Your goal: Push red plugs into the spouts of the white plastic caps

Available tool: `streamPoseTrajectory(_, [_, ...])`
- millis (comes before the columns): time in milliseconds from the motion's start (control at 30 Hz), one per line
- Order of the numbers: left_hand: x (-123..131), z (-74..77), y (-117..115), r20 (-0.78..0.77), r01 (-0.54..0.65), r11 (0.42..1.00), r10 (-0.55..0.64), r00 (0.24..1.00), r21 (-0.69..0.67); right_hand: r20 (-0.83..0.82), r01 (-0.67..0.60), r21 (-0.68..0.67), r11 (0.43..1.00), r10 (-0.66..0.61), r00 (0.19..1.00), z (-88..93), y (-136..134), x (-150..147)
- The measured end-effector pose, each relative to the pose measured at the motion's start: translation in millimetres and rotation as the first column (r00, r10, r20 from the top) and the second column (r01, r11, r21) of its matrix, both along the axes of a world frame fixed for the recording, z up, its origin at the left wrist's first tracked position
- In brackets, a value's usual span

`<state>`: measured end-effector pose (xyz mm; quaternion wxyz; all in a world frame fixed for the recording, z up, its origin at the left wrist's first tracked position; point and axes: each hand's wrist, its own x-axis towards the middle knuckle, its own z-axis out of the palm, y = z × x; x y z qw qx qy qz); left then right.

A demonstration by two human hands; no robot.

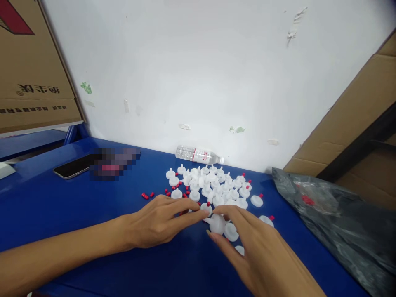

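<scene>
Several small white plastic caps (213,185) lie scattered on the blue table (77,206), mixed with several tiny red plugs (145,196). My left hand (161,220) rests palm down, fingers pinched toward a white cap with a red plug (206,207) at its fingertips. My right hand (256,247) comes in from the lower right, its thumb and fingers closed around a white cap (218,225). The two hands nearly meet over the near edge of the pile.
A clear water bottle (199,155) lies on its side by the white wall. A phone (72,167) lies at the left. A dark plastic bag (334,218) with red pieces sits at the right. Cardboard boxes (31,62) stand at both sides.
</scene>
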<state>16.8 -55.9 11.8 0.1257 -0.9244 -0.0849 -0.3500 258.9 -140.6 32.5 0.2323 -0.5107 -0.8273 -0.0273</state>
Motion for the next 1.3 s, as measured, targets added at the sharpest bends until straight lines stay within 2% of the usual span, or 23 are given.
streamPoseTrajectory(133, [0.8,2.8,-0.7,-0.016,0.026,1.0,-0.026,1.0,-0.007,0.011,0.017,0.046,0.999,-0.018,1.0,1.3,0.3,-3.0])
streamPoseTrajectory(267, [1.4,0.9,0.2,-0.022,0.028,0.999,-0.028,0.999,-0.023,0.033,-0.047,0.113,0.992,0.044,0.999,3.7,0.3,-5.3])
streamPoseTrajectory(367, [2.3,-3.8,2.5,0.022,-0.019,0.998,0.02,1.0,-0.056,0.065,-0.089,0.168,0.982,0.079,0.995,6.8,0.1,-6.5])
streamPoseTrajectory(500, [3.5,-7.2,4.7,0.033,-0.07,0.994,0.073,0.997,-0.087,0.097,-0.126,0.321,0.939,0.1,0.99,9.9,-0.2,-14.3])
streamPoseTrajectory(600, [3.4,-6.4,3.0,-0.008,-0.044,0.989,0.044,0.999,-0.143,0.084,-0.173,0.389,0.905,0.152,0.985,9.0,-2.3,-23.3])
streamPoseTrajectory(767, [4.4,-3.3,-3.6,0.018,0.065,0.943,-0.063,0.998,-0.327,0.13,-0.192,0.346,0.918,0.156,0.979,6.4,-7.5,-27.3])
streamPoseTrajectory(867, [5.5,-2.3,-5.7,0.062,0.101,0.925,-0.084,0.995,-0.367,0.147,-0.227,0.313,0.922,0.189,0.971,9.0,-6.7,-24.1])
streamPoseTrajectory(1167, [6.2,4.0,-10.2,0.134,0.193,0.876,-0.148,0.98,-0.443,0.146,-0.244,0.347,0.906,0.205,0.968,12.7,-6.8,-25.1])
streamPoseTrajectory(1300, [6.7,4.4,-9.8,0.127,0.172,0.846,-0.125,0.984,-0.505,0.11,-0.235,0.388,0.891,0.208,0.972,13.9,-3.7,-26.6])
